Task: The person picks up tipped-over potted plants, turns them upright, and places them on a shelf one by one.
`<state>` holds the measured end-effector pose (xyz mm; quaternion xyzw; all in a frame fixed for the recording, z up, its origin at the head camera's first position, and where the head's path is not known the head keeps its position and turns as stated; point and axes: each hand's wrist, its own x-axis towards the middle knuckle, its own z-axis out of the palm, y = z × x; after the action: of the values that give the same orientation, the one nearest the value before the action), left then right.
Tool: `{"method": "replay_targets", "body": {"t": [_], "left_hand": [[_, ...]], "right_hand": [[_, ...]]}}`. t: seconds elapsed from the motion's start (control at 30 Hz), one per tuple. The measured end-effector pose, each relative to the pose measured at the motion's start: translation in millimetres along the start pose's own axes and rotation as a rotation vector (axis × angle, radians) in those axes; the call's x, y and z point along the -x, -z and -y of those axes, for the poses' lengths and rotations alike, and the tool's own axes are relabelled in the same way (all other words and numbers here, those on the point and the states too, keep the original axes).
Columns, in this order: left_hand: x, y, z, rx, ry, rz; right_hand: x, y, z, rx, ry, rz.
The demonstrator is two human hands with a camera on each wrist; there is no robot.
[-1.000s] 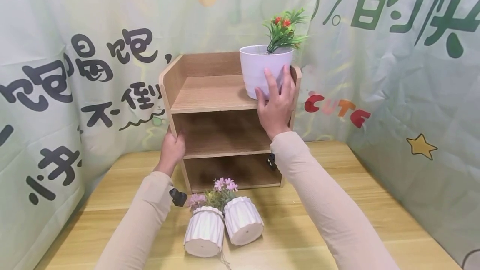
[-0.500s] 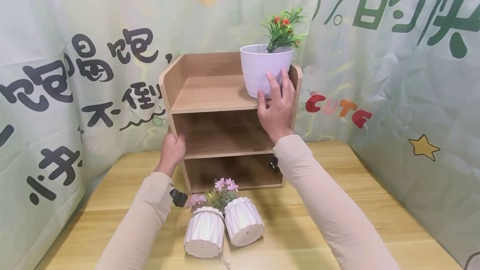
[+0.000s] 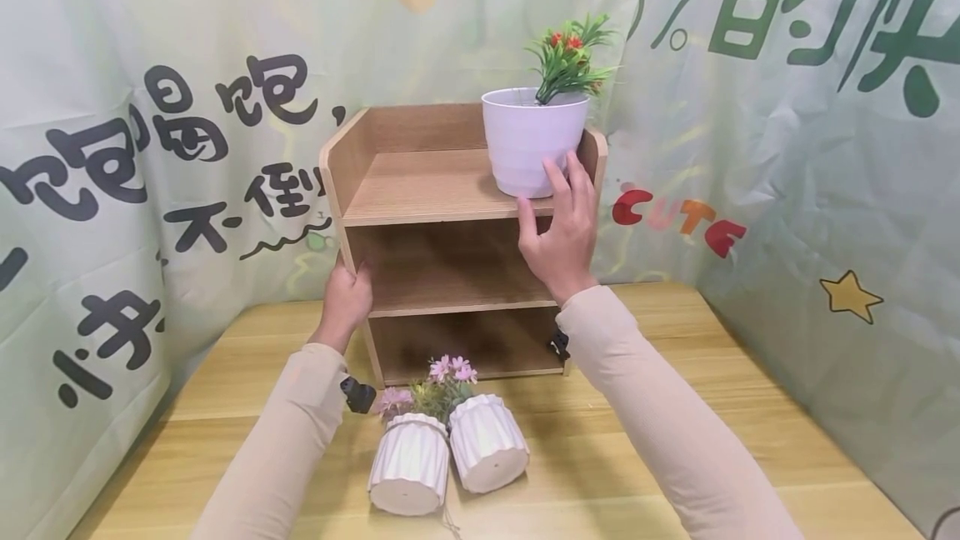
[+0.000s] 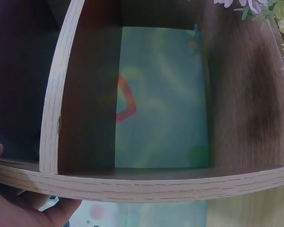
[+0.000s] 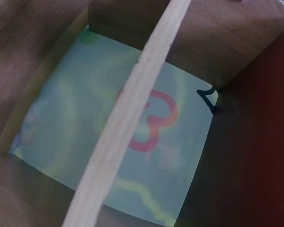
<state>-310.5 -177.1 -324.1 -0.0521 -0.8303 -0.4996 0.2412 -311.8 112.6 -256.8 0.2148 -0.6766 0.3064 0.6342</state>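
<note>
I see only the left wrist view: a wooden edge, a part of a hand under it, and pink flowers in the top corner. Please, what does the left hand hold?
Observer: The left hand grips the left side panel of a three-tier wooden shelf, which stands on a table.
Operator: Where is the right hand?
Observer: The right hand is at the front right of the top tier, fingers loose, with the fingertips at the base of a white pot that holds a green plant. I cannot tell if they touch it.
Operator: What do the pink flowers belong to?
Observer: To two ribbed pots that lie on their sides on the table in front of the shelf.
</note>
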Motion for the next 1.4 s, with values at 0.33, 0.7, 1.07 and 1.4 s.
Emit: {"method": "replay_targets", "body": {"t": [0.33,0.7,1.07,1.4], "left_hand": [[-0.1,-0.9,-0.6,0.001,-0.021,-0.011],[0.3,-0.8,-2.3,0.013,-0.016,-0.008],[-1.4,0.4,-2.8,0.013,-0.014,-0.004],[0.2,1.3,-1.0,0.002,-0.002,0.001]], "right_hand": [[19.5,10.1,5.2,-0.014,0.009,0.005],[46.4,21.1,14.0,-0.127,-0.047,0.076],[66.1,25.8,18.7,-0.164,-0.031,0.144],[89.6,33.9,26.2,-0.207,-0.064,0.292]]}}
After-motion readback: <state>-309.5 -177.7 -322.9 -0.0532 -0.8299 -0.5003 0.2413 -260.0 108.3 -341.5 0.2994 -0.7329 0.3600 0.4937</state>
